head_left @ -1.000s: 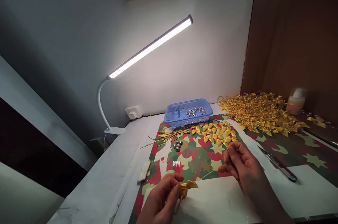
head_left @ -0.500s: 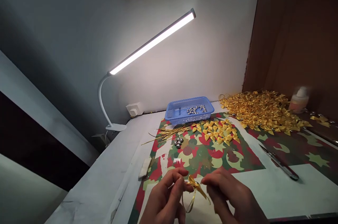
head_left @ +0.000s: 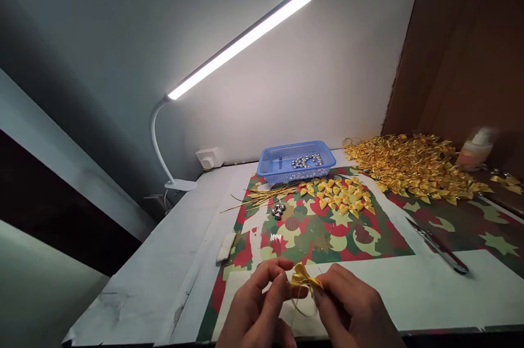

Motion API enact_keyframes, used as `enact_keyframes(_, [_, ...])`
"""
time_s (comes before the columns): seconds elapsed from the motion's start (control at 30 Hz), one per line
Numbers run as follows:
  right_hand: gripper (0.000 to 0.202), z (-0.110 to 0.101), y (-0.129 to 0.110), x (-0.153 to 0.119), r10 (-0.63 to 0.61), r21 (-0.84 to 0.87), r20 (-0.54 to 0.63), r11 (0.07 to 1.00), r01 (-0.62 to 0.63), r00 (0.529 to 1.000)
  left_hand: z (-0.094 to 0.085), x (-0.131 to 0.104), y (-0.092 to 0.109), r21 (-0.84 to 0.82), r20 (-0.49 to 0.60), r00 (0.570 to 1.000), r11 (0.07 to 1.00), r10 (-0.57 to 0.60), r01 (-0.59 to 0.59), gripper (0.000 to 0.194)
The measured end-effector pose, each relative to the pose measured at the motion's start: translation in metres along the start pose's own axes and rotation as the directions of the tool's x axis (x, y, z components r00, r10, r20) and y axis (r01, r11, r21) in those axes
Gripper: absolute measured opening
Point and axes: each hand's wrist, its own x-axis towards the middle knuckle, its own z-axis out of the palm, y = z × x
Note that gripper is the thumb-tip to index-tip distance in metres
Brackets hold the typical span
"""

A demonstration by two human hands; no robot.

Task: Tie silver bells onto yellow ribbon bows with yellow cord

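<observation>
A yellow ribbon bow with a thin gold cord looping below it is between my hands, low in the view. My right hand pinches the bow's right side between thumb and fingers. On the other side my left hand has thumb and forefinger pressed together where the cord runs in, and another finger reaches under the bow. The exact grip of the left fingertips is partly hidden. Both hands are above a white sheet at the table's front.
Beyond lie gold cords, silver bells, yellow bows and a blue basket holding bells. A large heap of corded bows, a bottle and scissors-like snips are rightward. A lamp hangs over the table.
My right hand has closed on the bow's right side, where its fingertips were apart from it before. The bow has turned, and the view has tilted slightly down.
</observation>
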Motion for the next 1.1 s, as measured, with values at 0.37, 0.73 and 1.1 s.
enact_keyframes(0.37, [0.026,-0.002,-0.002,-0.006,-0.006,-0.047,0.064,0.999,0.009,0.998,0.001,-0.010,-0.001,0.318,-0.119,0.930,0.901,0.347,-0.295,0.025])
enact_keyframes(0.73, [0.029,-0.016,0.025,-0.015,-0.037,-0.330,0.222,0.937,0.111,0.974,-0.002,0.018,-0.023,-0.061,-0.031,0.999,0.998,0.014,-0.016,0.040])
enact_keyframes(1.1, [0.031,-0.038,0.031,-0.004,0.050,-0.348,0.152,0.938,0.006,0.987,-0.018,0.014,-0.009,0.074,-0.007,1.000,0.997,-0.004,0.005,0.032])
